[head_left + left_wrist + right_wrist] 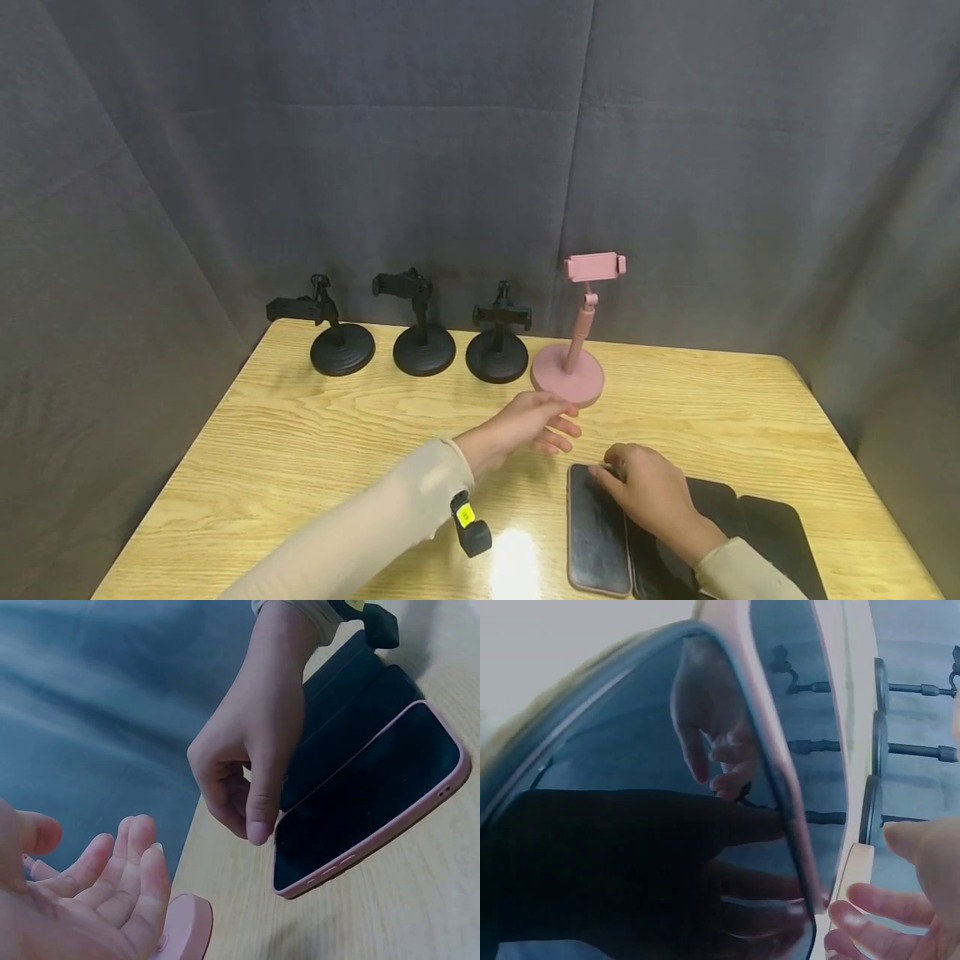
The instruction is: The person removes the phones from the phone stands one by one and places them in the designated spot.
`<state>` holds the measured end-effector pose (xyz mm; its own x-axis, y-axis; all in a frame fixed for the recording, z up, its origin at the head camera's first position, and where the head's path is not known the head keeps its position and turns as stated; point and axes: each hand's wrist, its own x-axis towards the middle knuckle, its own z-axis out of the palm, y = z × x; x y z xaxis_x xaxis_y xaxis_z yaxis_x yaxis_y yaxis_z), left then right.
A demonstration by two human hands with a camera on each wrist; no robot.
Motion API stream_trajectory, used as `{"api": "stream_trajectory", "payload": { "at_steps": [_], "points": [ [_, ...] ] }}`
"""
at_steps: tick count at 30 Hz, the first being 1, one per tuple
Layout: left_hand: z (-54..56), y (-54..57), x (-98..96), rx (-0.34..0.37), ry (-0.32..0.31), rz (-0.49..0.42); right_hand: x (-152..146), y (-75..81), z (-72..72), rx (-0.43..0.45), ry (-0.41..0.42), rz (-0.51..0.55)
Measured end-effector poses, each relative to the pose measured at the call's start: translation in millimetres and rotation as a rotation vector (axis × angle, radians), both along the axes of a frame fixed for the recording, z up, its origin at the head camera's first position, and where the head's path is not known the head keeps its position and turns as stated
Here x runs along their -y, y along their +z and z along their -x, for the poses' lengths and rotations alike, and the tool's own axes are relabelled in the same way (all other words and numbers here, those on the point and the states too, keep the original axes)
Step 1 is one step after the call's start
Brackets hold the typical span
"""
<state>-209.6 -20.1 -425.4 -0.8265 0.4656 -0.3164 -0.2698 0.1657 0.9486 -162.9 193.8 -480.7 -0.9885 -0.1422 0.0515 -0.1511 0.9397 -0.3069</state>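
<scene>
My left hand [536,421] hovers just in front of the round base of a pink phone stand [567,375]. Its fingers are spread loosely and hold nothing; the left wrist view shows its upturned palm [97,900]. Above the far end of a pink-cased phone [600,533], my right hand [652,487] has its fingers bent, with a gap between thumb and fingers. In the left wrist view the right thumb [261,814] is close to the phone's corner; contact cannot be told. The phone lies screen up, and its dark glass [727,727] reflects a hand in the right wrist view.
Several dark phones [780,533] lie side by side to the right, partly under my right arm. Three black phone stands [423,350] form a row left of the pink one, along the back of the wooden table [360,467]. A grey curtain [450,167] hangs behind.
</scene>
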Motion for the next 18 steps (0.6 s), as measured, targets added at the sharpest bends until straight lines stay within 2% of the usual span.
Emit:
{"api": "stream_trajectory", "payload": {
  "at_steps": [7,18],
  "points": [
    [-4.8,-9.6,10.5,0.007,0.0,-0.035,5,4.1,-2.3,0.0,-0.004,0.019],
    [-9.4,-16.5,30.8,0.026,0.04,-0.12,10,13.5,-5.6,-0.014,-0.004,0.044]
  ]
}}
